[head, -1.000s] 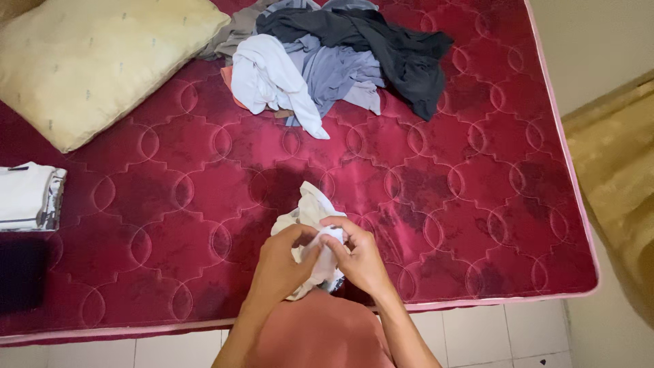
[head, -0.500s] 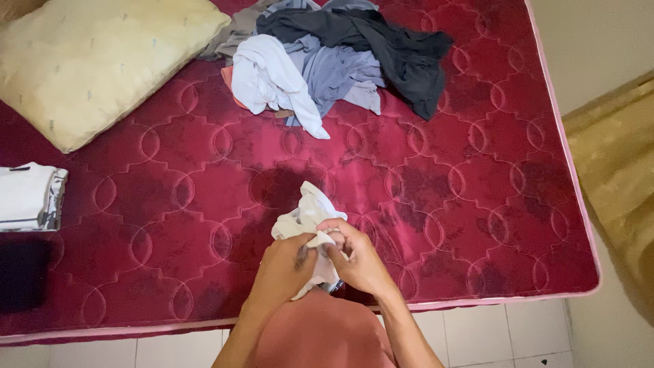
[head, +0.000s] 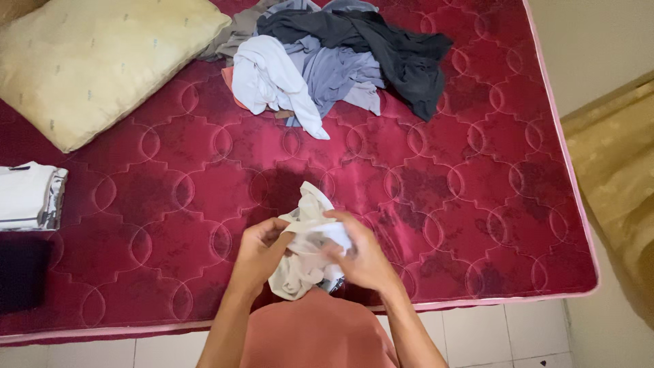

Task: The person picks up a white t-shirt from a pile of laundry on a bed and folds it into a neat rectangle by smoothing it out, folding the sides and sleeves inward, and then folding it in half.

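Hands at lower centre of frame, over the near edge of the red quilted mattress [head: 477, 204]. Left hand [head: 259, 252] and right hand [head: 361, 255] both pinch a crumpled white cloth [head: 306, 255], fingers closed into its folds from either side; cloth bunches between them, one end sticking up toward frame centre. Pile of clothes [head: 340, 58] at upper centre, grey, black and white pieces tangled, well apart from the hands. Yellow pillow [head: 95, 65] at upper left. Folded white garment [head: 27, 196] at left edge. Tiled floor [head: 490, 334] along the bottom.
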